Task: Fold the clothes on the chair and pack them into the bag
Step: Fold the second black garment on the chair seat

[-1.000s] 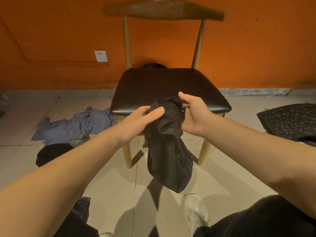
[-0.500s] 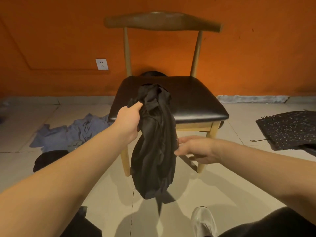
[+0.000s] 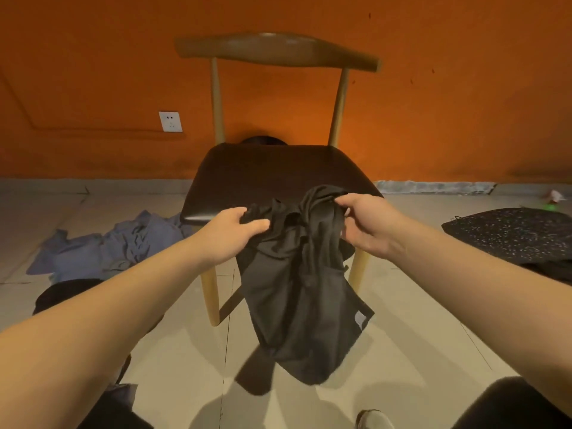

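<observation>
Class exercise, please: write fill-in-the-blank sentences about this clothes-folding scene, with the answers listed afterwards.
The left hand and right hand both grip a ____ garment.
The wall behind the chair is ____.
The blue clothes lie on the ____.
Missing words: black; orange; floor.

Looks like a plain room in a home: orange painted wall (image 3: 433, 103) with a socket (image 3: 170, 121) low down, pale tiled floor (image 3: 418, 351), one wooden chair (image 3: 278, 168) with a dark seat, clothes (image 3: 108, 252) lying loose on the tiles, speckled bag (image 3: 510, 233) at the right.
</observation>
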Demonstrator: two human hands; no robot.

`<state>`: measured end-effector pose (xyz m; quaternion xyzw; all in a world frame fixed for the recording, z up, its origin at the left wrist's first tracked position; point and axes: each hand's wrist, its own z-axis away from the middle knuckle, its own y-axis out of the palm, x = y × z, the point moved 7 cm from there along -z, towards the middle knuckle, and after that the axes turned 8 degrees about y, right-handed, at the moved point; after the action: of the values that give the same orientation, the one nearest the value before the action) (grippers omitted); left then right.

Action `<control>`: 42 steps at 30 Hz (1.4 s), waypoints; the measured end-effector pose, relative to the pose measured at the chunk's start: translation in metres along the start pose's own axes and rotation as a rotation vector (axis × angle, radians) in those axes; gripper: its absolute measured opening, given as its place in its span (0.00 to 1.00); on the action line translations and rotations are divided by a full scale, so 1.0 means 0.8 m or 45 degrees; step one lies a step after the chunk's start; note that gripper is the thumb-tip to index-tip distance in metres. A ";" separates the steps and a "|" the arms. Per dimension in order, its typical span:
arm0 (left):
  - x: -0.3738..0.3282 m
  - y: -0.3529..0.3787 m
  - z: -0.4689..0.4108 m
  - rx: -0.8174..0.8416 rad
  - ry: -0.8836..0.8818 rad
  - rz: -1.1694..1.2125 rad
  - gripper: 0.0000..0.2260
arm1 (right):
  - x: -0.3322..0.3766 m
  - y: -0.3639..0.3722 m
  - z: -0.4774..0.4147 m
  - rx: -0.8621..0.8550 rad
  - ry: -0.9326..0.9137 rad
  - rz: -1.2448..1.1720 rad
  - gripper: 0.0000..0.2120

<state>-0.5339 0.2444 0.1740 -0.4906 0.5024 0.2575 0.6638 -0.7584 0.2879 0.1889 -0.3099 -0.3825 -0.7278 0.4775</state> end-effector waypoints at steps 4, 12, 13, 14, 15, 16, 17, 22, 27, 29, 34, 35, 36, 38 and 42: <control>0.000 0.004 0.003 -0.041 0.010 0.097 0.07 | -0.003 0.004 -0.010 0.101 0.001 0.343 0.06; -0.026 0.002 0.017 -0.037 0.182 0.119 0.09 | -0.046 -0.018 0.002 0.163 0.025 1.119 0.07; -0.028 0.005 0.018 -0.016 0.207 0.068 0.08 | -0.041 -0.018 0.004 0.102 -0.031 1.064 0.07; -0.029 0.010 0.017 0.015 0.223 0.030 0.06 | -0.040 -0.017 0.003 0.089 -0.055 0.926 0.07; -0.030 0.017 0.017 0.044 0.232 0.003 0.06 | -0.041 -0.013 0.003 0.118 -0.035 0.732 0.07; -0.034 0.023 0.017 0.062 0.233 -0.015 0.05 | -0.045 -0.008 0.003 0.164 0.022 0.529 0.07; -0.035 0.029 0.017 0.083 0.229 -0.026 0.04 | -0.048 -0.002 0.005 0.207 0.082 0.368 0.09; -0.037 0.036 0.013 0.136 0.116 0.117 0.18 | -0.044 0.011 0.009 0.321 0.172 0.058 0.17; -0.029 0.041 0.011 0.203 0.117 0.220 0.11 | -0.058 0.015 0.000 0.218 0.229 0.148 0.13; -0.027 0.038 0.009 0.162 0.131 0.184 0.12 | -0.063 0.014 -0.006 0.204 0.221 0.104 0.15; -0.009 0.009 0.001 -0.068 0.043 0.262 0.17 | -0.051 -0.003 -0.013 0.184 0.139 -0.155 0.29; -0.006 0.003 0.001 -0.122 0.025 0.268 0.15 | -0.049 -0.005 -0.014 0.190 0.131 -0.197 0.26; -0.002 -0.003 0.001 -0.182 -0.004 0.264 0.13 | -0.046 -0.007 -0.013 0.192 0.108 -0.225 0.22; 0.010 -0.014 -0.001 -0.289 -0.050 0.283 0.13 | -0.041 -0.007 -0.009 0.206 0.072 -0.232 0.15; 0.024 -0.019 -0.005 -0.301 -0.142 0.308 0.18 | -0.034 -0.017 -0.014 0.102 0.035 -0.232 0.15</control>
<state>-0.5163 0.2317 0.1622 -0.4863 0.4863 0.4196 0.5924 -0.7626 0.2944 0.1571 -0.2447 -0.4312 -0.7564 0.4266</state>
